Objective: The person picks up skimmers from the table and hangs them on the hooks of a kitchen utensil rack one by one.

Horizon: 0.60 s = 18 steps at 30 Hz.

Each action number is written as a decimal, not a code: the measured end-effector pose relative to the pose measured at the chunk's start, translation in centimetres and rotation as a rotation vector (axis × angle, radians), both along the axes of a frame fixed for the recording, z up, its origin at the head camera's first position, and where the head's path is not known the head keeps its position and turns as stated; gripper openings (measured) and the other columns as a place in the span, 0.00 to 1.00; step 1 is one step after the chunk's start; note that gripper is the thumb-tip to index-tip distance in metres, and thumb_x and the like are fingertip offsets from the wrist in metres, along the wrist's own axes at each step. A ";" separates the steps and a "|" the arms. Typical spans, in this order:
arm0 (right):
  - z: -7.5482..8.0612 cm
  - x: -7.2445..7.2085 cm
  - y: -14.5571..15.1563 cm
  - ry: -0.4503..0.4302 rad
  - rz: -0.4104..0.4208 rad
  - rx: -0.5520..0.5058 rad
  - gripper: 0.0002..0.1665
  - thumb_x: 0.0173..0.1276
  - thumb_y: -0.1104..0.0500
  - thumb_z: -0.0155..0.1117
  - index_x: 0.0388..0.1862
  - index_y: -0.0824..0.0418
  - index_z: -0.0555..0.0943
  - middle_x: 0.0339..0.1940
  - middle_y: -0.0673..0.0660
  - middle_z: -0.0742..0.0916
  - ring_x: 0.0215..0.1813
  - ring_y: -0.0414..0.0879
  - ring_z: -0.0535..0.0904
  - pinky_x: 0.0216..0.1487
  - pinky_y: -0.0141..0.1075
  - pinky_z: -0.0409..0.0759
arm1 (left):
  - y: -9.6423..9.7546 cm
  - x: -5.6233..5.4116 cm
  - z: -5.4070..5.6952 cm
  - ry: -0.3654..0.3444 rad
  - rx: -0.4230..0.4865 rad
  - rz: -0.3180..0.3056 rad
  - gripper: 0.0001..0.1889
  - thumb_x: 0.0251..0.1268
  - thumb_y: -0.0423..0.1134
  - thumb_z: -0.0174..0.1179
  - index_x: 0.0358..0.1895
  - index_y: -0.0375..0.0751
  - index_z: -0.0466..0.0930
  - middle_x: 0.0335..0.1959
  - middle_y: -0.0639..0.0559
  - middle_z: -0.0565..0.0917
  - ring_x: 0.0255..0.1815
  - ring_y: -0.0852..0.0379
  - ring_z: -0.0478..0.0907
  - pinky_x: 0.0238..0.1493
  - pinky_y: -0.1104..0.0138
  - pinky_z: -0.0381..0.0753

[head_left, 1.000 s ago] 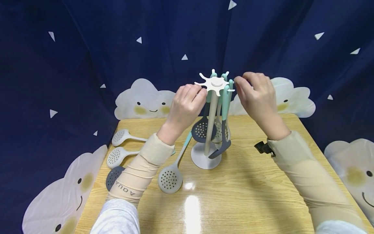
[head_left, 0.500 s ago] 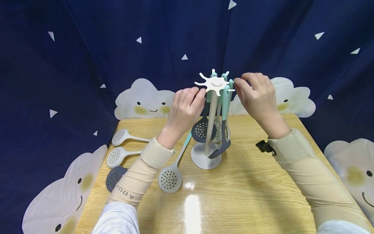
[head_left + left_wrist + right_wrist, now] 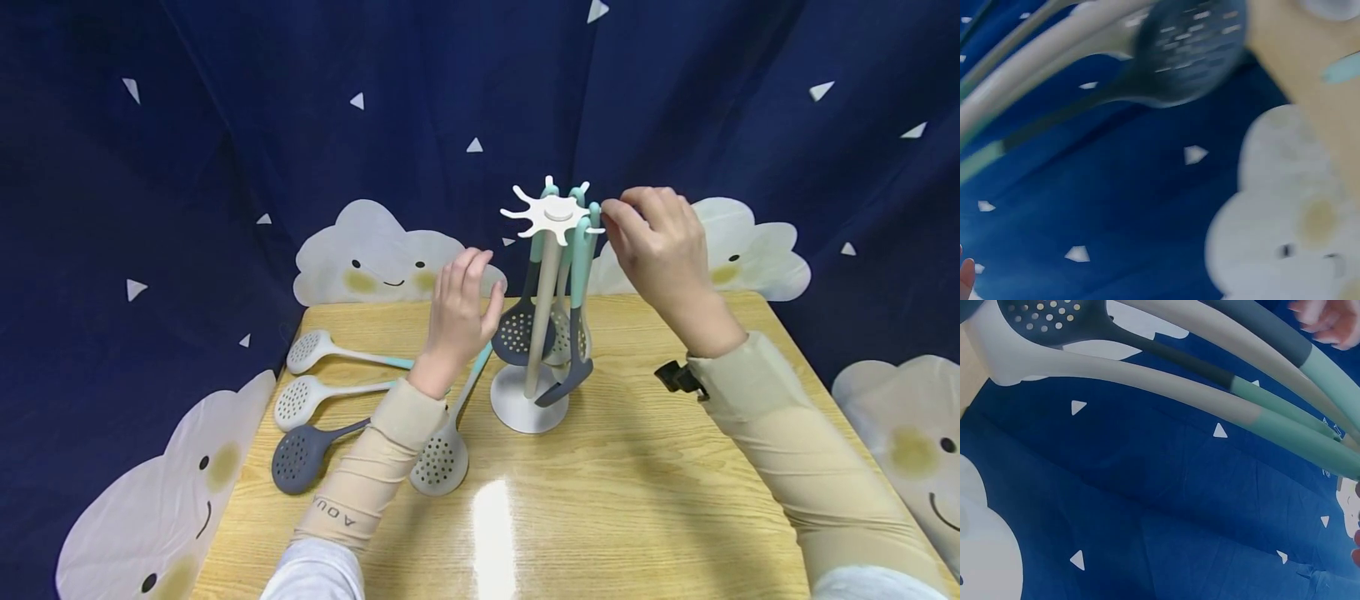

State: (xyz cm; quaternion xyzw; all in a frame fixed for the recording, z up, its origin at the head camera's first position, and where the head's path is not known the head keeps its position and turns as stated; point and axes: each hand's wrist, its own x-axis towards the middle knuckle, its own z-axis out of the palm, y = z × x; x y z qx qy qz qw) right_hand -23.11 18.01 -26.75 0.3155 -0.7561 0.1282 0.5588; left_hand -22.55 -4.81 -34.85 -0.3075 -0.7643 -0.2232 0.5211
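Note:
A white utensil rack stands upright, with a star-shaped hook top and a round base. Several utensils with mint-green handles hang from it, among them a dark skimmer and a dark turner. At the top right, my right hand pinches the tip of one of the rack's arms, beside the mint handles. My left hand is left of the rack, apart from it, fingers fairly straight and holding nothing. In the left wrist view the hanging dark skimmer is blurred.
On the wooden table lie two pale skimmers, one farther back and one nearer, plus a dark skimmer. A larger grey skimmer lies close to the rack base, partly behind my left forearm. A dark blue curtain hangs behind.
My left hand has let go of the rack's top and moved down and left, its fingers straightening. My right hand has stayed at the rack's right side.

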 end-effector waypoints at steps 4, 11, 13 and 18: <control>0.1 0.0 0.0 -0.009 0.004 0.002 0.05 0.60 0.70 0.60 0.36 0.67 0.79 0.32 0.63 0.79 0.31 0.58 0.72 0.25 0.46 0.68 | -0.7 -0.9 -2.7 -0.193 0.010 0.057 0.22 0.52 0.29 0.57 0.52 0.28 0.65 0.47 0.37 0.71 0.45 0.43 0.70 0.48 0.57 0.70; 0.1 0.2 0.0 -0.018 0.000 0.016 0.05 0.60 0.70 0.59 0.36 0.67 0.78 0.32 0.63 0.79 0.31 0.58 0.72 0.25 0.45 0.68 | -1.8 -2.4 -6.7 -0.698 -0.135 0.191 0.29 0.57 0.34 0.55 0.63 0.31 0.59 0.59 0.38 0.67 0.58 0.44 0.64 0.58 0.56 0.65; 0.2 0.2 0.0 -0.016 -0.002 0.015 0.05 0.60 0.70 0.60 0.36 0.67 0.78 0.32 0.63 0.79 0.31 0.58 0.72 0.25 0.46 0.68 | -2.0 -2.9 -7.8 -0.816 -0.199 0.218 0.31 0.58 0.35 0.55 0.65 0.32 0.56 0.61 0.39 0.65 0.60 0.44 0.62 0.60 0.56 0.63; 0.2 0.2 0.0 -0.015 -0.001 0.015 0.05 0.60 0.70 0.59 0.36 0.67 0.78 0.32 0.63 0.79 0.31 0.59 0.72 0.25 0.46 0.69 | -2.2 -4.1 -10.5 -1.027 -0.367 0.271 0.30 0.61 0.38 0.55 0.64 0.31 0.57 0.61 0.39 0.65 0.61 0.44 0.62 0.59 0.56 0.65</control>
